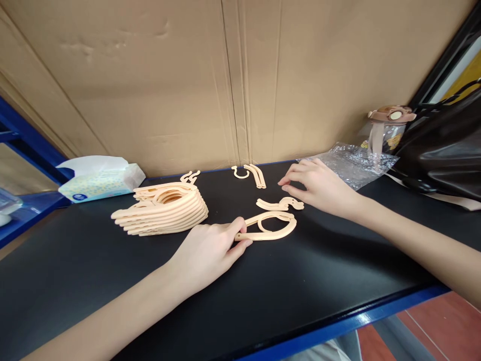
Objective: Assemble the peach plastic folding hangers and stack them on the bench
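My left hand [216, 246] pinches the left end of a folded cream plastic hanger [276, 234], which lies at the middle of the black table. My right hand [313, 183] is held above the table with its thumb and fingers apart and nothing between them. Just left of and below its fingertips lies a small wavy cream piece [280, 204]. Farther back are a cream hook [240, 173] and curved cream arms [257, 176] lying side by side. To the left of my left hand stands a stack of folded cream hangers [161, 211], with small hooks [190, 177] behind it.
A tissue pack [101, 179] lies at the back left. Crinkled clear plastic [347, 163], a bottle with a brown lid [389, 130] and a black bag [447, 145] are at the right. Cardboard [169, 85] stands behind the black table [263, 306].
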Motion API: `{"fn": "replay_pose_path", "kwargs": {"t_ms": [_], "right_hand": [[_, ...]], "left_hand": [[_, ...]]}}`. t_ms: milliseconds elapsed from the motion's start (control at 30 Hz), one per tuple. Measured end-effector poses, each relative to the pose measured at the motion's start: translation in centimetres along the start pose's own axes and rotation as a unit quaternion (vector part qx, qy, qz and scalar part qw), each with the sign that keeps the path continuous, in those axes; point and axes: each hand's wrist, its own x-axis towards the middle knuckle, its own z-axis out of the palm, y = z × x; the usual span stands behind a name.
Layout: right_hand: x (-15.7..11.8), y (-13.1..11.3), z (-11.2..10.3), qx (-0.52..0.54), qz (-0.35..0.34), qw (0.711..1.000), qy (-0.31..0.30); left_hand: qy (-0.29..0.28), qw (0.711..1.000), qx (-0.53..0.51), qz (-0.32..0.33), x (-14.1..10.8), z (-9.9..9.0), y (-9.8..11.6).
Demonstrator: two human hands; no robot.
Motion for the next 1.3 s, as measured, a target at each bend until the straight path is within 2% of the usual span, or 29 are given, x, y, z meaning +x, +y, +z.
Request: {"fn": "replay_pose_path", "kwargs": {"t_ms": [200,367,533,900,1033,1200,1300], "right_hand": [[-0.2,1.7,0.1,-0.033,-0.017,0.997,-0.073],[-0.4,1.4,0.0,-0.009,-0.038,0.992,-0.121],[-0.4,1.0,0.0,0.009,-0.010,0.989,-0.149],[-0.5,0.5,0.2,-0.012,0.038,0.990,-0.133],[-0.5,0.6,0.3,-0.001,0.042,0.993,-0.106],[-0.3,-0.2,0.0,0.060,0.023,0.996,-0.061],[-0.3,-1.2,-0.3,0.084,0.000,0.995,-0.047]], "left_hand": [[-0.002,1.000,0.006,-0.004,-0.1,0.1,0.0],[0.006,1.000,0.007,-0.001,0.0,0.0,0.0],[0.004,1.000,0.020,0.011,0.0,0.1,0.0],[0.002,0.999,0.032,0.014,-0.1,0.2,0.0],[0.003,0.999,0.030,0.017,-0.1,0.1,0.0],[0.004,0.999,0.003,0.050,0.0,0.2,-0.2],[0.028,0.995,-0.023,0.090,-0.1,0.5,-0.3]]}}
